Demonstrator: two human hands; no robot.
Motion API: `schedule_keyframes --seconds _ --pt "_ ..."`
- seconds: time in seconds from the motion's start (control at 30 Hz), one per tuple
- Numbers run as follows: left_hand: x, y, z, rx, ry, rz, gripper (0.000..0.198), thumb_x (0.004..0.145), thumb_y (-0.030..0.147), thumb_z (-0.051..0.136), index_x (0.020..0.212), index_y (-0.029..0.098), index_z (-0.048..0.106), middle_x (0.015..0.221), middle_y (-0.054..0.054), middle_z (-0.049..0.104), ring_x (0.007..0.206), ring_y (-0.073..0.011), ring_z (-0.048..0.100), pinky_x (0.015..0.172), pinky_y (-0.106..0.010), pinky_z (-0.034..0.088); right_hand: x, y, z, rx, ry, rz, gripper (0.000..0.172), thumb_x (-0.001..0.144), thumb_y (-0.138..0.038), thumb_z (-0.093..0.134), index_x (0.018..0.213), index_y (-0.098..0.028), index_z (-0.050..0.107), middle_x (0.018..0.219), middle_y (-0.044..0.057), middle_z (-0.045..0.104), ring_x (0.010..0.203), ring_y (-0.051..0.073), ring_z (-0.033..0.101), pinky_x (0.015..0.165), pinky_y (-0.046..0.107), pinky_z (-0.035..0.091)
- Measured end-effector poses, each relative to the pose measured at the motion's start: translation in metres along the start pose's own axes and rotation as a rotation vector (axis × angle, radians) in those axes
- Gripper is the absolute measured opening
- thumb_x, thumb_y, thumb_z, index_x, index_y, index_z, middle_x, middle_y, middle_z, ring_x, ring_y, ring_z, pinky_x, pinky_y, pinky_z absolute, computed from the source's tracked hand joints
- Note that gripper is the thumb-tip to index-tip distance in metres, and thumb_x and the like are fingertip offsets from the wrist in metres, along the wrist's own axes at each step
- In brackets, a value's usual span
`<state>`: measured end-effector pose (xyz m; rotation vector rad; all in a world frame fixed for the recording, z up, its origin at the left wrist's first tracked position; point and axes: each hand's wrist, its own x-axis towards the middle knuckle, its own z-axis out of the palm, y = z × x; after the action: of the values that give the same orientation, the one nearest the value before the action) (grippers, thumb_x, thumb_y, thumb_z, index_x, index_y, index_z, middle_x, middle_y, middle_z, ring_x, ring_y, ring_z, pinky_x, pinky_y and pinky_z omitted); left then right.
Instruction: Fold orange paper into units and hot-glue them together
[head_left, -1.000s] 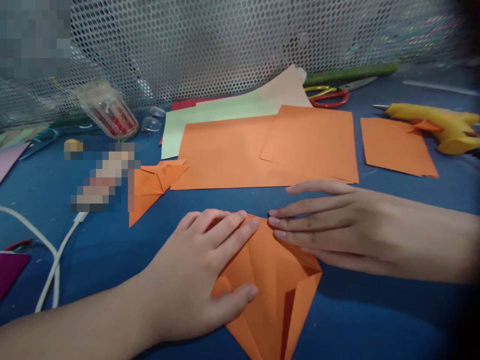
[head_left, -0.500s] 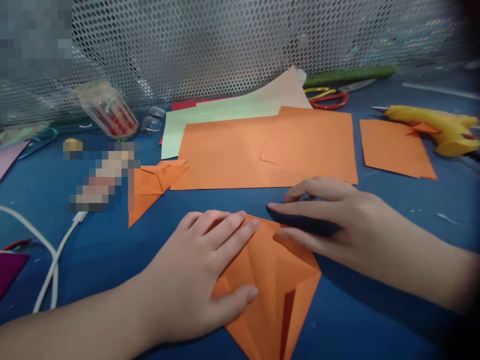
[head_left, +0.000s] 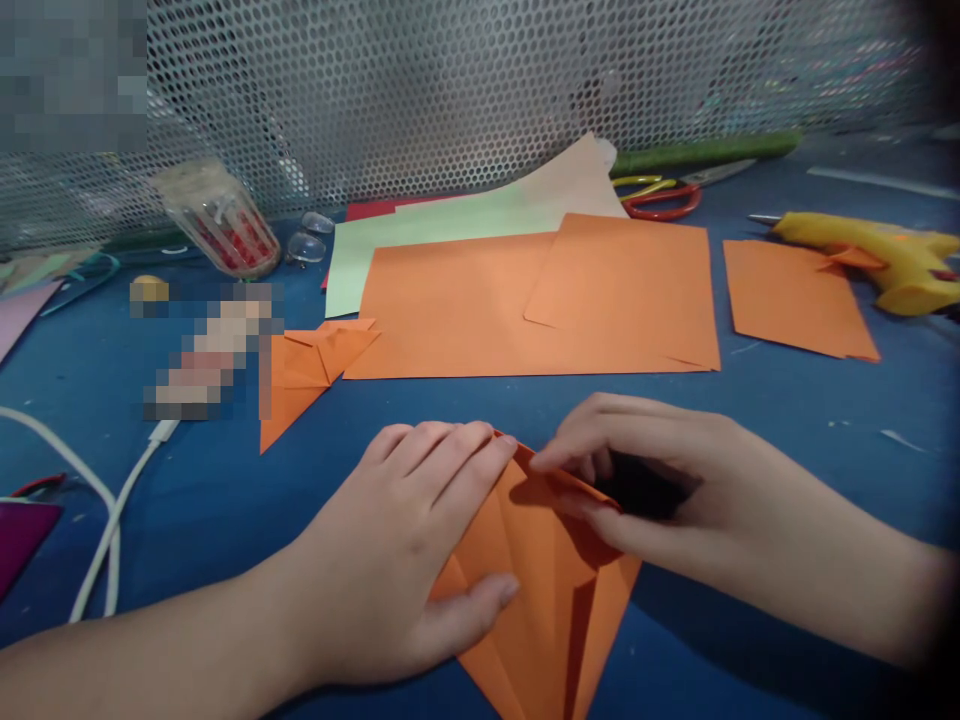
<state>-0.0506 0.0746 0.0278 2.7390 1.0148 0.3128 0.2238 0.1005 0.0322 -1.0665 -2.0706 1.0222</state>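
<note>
A creased orange sheet of origami paper (head_left: 529,590) lies on the blue table in front of me, one corner pointing toward me and running out of the picture. Flat across its left side rests my left hand (head_left: 420,530), fingers stretched out and the thumb apart on the paper. At the upper right edge, my right hand (head_left: 645,470) pinches the paper between thumb and fingers, and that edge is lifted and bent inward. A dark slit shows between folded layers near the lower right. My left palm hides part of the left edge.
Behind the hands lie orange sheets (head_left: 450,310), a pale green sheet (head_left: 352,260) and a folded orange piece (head_left: 307,365). To the right are a yellow glue gun (head_left: 847,235), an orange square (head_left: 787,300) and red-handled scissors (head_left: 664,205). A jar (head_left: 229,225) and white cable (head_left: 112,540) are left.
My right hand has come down onto the upper right edge of the origami paper and taken hold of it, raising and curling that edge inward. The left hand stays in place.
</note>
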Motion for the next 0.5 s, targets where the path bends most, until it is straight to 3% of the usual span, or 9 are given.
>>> schedule_keyframes --seconds 0.1,0.23,0.37,0.5 --pt "0.0 0.0 0.0 0.01 0.023 0.033 0.059 0.12 0.049 0.043 0.166 0.013 0.054 0.161 -0.015 0.068 0.141 -0.0335 0.064 0.115 -0.048 0.048 0.002 0.004 -0.005 0.093 -0.128 -0.01 0.014 0.092 -0.037 0.084 0.103 -0.032 0.093 0.098 0.005 0.081 0.08 0.018 0.082 0.07 0.024 0.067" --pt "-0.001 0.0 -0.001 0.032 0.025 0.062 0.059 0.122 0.049 0.039 0.16 0.009 0.06 0.157 -0.02 0.069 0.138 -0.0368 0.066 0.11 -0.05 0.052 0.003 0.009 -0.014 0.159 -0.227 -0.081 0.028 0.1 -0.051 0.085 0.118 -0.031 0.092 0.105 0.006 0.085 0.088 0.017 0.083 0.082 0.025 0.067" --pt "-0.002 0.0 -0.001 0.052 0.017 0.062 0.06 0.123 0.048 0.038 0.161 0.008 0.061 0.167 -0.021 0.063 0.145 -0.0382 0.063 0.113 -0.052 0.053 0.002 0.012 -0.02 0.133 -0.327 -0.189 0.027 0.102 -0.042 0.085 0.124 -0.028 0.087 0.114 0.007 0.083 0.097 0.017 0.083 0.09 0.026 0.067" --pt "-0.001 0.0 -0.002 0.038 -0.005 0.039 0.059 0.122 0.049 0.042 0.162 0.011 0.062 0.175 -0.016 0.057 0.149 -0.036 0.061 0.116 -0.05 0.053 -0.001 0.015 -0.017 0.009 -0.366 -0.262 0.013 0.108 -0.036 0.079 0.111 -0.026 0.086 0.113 0.007 0.079 0.095 0.014 0.082 0.085 0.022 0.067"
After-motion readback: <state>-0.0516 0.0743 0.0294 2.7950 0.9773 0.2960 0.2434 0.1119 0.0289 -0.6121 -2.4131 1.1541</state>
